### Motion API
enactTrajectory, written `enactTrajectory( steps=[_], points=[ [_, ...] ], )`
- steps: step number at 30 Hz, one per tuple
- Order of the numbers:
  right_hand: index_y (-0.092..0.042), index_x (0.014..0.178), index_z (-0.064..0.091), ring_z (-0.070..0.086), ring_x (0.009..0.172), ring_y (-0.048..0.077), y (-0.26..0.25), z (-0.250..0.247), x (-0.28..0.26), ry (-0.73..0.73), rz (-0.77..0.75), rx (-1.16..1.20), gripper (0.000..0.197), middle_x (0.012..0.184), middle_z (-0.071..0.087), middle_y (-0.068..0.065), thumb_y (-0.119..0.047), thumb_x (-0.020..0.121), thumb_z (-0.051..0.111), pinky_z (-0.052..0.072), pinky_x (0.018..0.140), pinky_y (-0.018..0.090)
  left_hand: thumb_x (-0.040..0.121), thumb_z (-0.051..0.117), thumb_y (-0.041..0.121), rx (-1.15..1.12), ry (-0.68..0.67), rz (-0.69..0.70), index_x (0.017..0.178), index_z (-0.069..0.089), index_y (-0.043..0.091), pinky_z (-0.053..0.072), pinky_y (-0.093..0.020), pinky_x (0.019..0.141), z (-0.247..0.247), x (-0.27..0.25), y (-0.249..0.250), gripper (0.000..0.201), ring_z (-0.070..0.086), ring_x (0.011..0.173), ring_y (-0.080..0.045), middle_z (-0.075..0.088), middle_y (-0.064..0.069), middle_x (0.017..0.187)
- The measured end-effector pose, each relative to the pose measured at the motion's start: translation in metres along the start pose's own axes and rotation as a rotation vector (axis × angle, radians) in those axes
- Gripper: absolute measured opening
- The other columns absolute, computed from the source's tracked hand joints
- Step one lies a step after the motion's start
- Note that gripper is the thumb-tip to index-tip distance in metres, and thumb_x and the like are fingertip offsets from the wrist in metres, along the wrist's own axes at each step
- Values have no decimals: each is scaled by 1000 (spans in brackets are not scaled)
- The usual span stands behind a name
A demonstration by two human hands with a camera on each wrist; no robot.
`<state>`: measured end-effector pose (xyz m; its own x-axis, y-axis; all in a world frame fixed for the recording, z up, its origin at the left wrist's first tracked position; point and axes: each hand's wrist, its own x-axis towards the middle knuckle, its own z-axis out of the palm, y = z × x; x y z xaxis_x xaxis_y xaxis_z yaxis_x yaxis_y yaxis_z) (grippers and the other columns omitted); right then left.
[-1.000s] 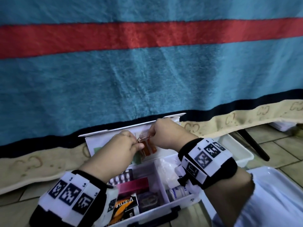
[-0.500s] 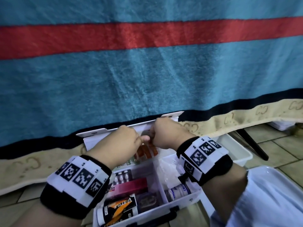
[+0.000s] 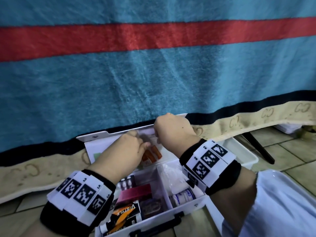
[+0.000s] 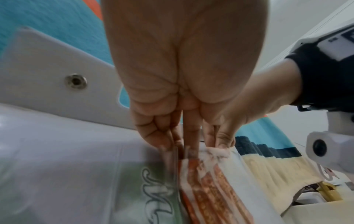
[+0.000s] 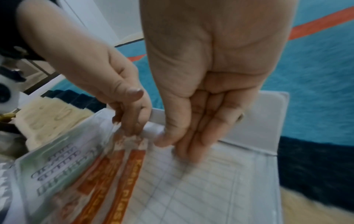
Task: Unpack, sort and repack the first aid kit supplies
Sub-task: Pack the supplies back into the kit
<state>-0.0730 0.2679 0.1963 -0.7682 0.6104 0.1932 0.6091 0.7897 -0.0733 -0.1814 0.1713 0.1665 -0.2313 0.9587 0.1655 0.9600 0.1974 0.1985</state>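
A broad teal blanket (image 3: 153, 79) with a red stripe hangs across the far side of your view, its cream border (image 3: 256, 117) trailing onto the tiled floor (image 3: 290, 151); in front of it, near you, the white first aid kit (image 3: 184, 208) sits open on the floor, its lid (image 3: 95, 136) raised and leaning back toward the blanket; a white tray (image 3: 242, 151) lies just right of the kit, partly behind your right wrist.

The kit's near compartments are packed; a black-and-orange packet (image 3: 124, 214) lies at the near left, a pink box (image 3: 136, 192) just beyond it, a blister strip of pills (image 3: 126, 183) further still, and a white jar (image 3: 183, 196) in the right compartment under a crumpled clear bag (image 3: 171, 175).

Your left hand (image 3: 124, 151) and your right hand (image 3: 172, 132) meet against the inside of the lid; there a clear sleeve holds a lined sheet (image 5: 201, 189), and the orange plaster strips (image 5: 122, 174) lie tucked in it, beside a green-printed card (image 4: 153, 189).

Your left fingers (image 4: 162, 136) are curled close, pinching the top edge of the plaster strips; your right thumb and fingers (image 5: 193, 136) are drawn together, nipping the clear sleeve's edge just right of the strips.
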Motion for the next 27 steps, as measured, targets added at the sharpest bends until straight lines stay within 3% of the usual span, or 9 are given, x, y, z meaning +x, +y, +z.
enactTrajectory(
  steps=[3,7,9,12,17,19,21,24,27],
  points=[
    [-18,106,67,61,101,32,11,-8,-7,26,37,32,25,109,63,10,-8,85,56,41,72,31,99,39,30,-24,64,-28,100,66,13,45,-31,84,-1,-4,2,33,57,86,-19,48,-2,102],
    [-26,98,72,63,99,22,41,-28,-40,102,120,180,23,98,70,5,-15,80,64,49,79,27,96,43,24,-11,138,-37,104,65,11,48,-40,86,0,-12,1,26,57,93,-22,50,-2,102],
    [-23,93,75,66,85,16,65,-43,-67,134,192,238,20,85,72,3,-14,76,70,49,72,23,93,49,24,-5,177,-14,105,66,12,49,-41,86,-3,-19,12,23,57,93,-24,53,-3,100],
    [-19,94,75,54,56,-1,111,-52,-112,103,340,231,21,67,60,-7,-17,74,75,36,52,10,90,57,24,-17,152,53,102,67,20,47,-32,83,-3,-34,37,17,58,92,-19,56,2,101],
    [-26,113,66,59,91,11,165,-7,-187,-421,476,-47,35,97,65,-7,-32,79,73,47,79,23,90,56,34,14,-181,113,101,63,28,46,-28,84,29,-59,66,14,56,99,-12,50,9,100],
    [-28,121,61,58,104,10,171,9,-211,-532,477,-43,40,114,63,-8,-33,82,70,47,88,23,88,58,31,13,-263,112,101,64,28,44,-23,76,39,-64,70,15,56,94,-9,51,10,95],
    [-26,126,55,57,110,11,173,23,-224,-562,473,5,41,124,60,-7,-34,86,63,44,89,23,88,54,22,64,-287,113,94,65,27,42,-23,67,42,-67,71,13,57,85,-10,60,7,90],
    [-27,129,50,58,109,15,170,43,-229,-513,503,53,40,126,61,-2,-38,90,54,44,86,26,85,52,17,162,-334,111,75,52,29,46,-30,70,44,-71,70,16,61,79,-17,66,-3,86],
    [-26,127,49,57,109,19,168,52,-224,-477,489,21,41,123,61,1,-42,90,52,43,82,28,82,52,11,238,-327,117,70,41,30,40,-31,62,45,-73,71,25,47,65,-20,44,2,71]
  ],
)
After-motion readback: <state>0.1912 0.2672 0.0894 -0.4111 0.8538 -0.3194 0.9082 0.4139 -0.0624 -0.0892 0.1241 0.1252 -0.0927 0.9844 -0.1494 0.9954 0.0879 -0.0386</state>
